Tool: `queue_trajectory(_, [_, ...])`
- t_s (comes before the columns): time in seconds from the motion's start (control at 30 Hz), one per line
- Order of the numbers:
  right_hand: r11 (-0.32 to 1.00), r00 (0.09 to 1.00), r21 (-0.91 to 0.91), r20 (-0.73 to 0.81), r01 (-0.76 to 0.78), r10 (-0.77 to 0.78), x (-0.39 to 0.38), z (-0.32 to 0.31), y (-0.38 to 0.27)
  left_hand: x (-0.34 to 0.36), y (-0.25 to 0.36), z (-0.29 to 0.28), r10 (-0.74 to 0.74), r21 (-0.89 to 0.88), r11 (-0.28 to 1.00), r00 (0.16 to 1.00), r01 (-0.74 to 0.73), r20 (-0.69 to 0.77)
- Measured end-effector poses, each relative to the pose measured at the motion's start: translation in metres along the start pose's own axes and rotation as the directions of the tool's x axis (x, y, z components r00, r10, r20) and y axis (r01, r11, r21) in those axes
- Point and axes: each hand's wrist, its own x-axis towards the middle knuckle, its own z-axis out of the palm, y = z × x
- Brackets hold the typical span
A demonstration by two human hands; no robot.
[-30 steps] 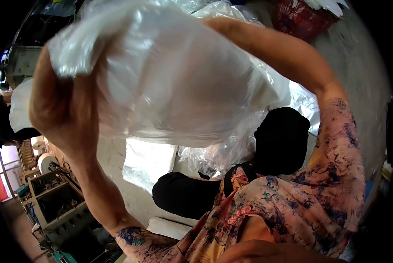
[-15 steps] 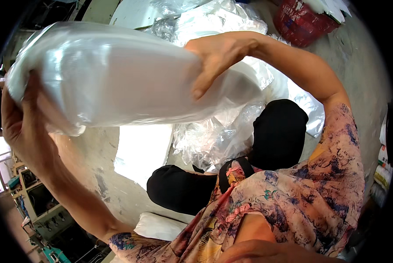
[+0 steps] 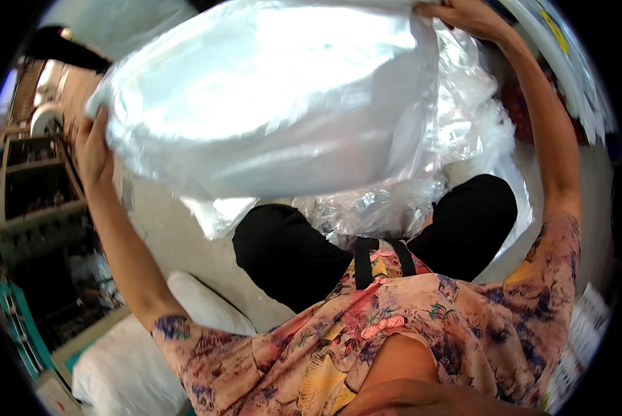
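A wide, glossy bundle of see-through plastic sheeting (image 3: 269, 104) is stretched out in the air between my two hands. My left hand (image 3: 94, 149) grips its left end, with the thumb pressed on the film. At the upper right corner, my right hand (image 3: 467, 15) pinches the other end; its fingertips partly go behind the plastic. The sheeting sags a little along its lower edge and hides much of what lies under it. Below it, between my knees, is a heap of crumpled plastic film (image 3: 373, 211).
More shiny film (image 3: 463, 104) lies beyond the sheeting on the right. White stacked sheets (image 3: 560, 62) stand at the upper right above a red tub (image 3: 522, 111). At left are machines (image 3: 40, 180) and a full white sack (image 3: 130, 360). A person's dark sleeve (image 3: 61, 47) shows at the upper left.
My right hand has moved from the bundle's middle to its far upper right corner. The rolled-looking bundle is now spread wide and flatter. My left hand still holds its left end, having moved right.
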Motion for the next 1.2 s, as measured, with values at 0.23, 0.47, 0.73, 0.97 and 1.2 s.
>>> queue_trajectory(0.23, [0.85,0.922,0.451,-0.374,0.272,-0.097,0.009,-0.033,-0.064,-0.061,0.058,-0.028,0.335,0.179,0.936,0.922,-0.303,-0.192])
queue_trajectory(0.47, [0.761,0.748,0.096,-0.299,0.642,-0.593,0.068,0.147,-0.045,-0.204,-0.098,0.018,0.266,0.678,0.662,0.945,-0.321,0.188])
queue_trajectory(0.73, [0.845,0.848,-0.153,-0.065,0.512,-0.525,0.072,0.211,-0.081,-0.235,-0.205,0.03,0.213,0.832,0.469,0.952,-0.297,0.219])
queue_trajectory(0.97, [0.806,0.858,-0.299,0.246,0.51,-0.452,0.051,0.194,-0.108,-0.249,-0.143,0.034,-0.072,0.951,0.29,0.988,-0.11,0.137])
queue_trajectory(1.2, [0.72,0.737,-0.158,0.16,0.676,-0.656,0.063,0.239,-0.253,-0.132,-0.134,0.097,0.174,0.614,0.784,0.981,-0.087,-0.082])
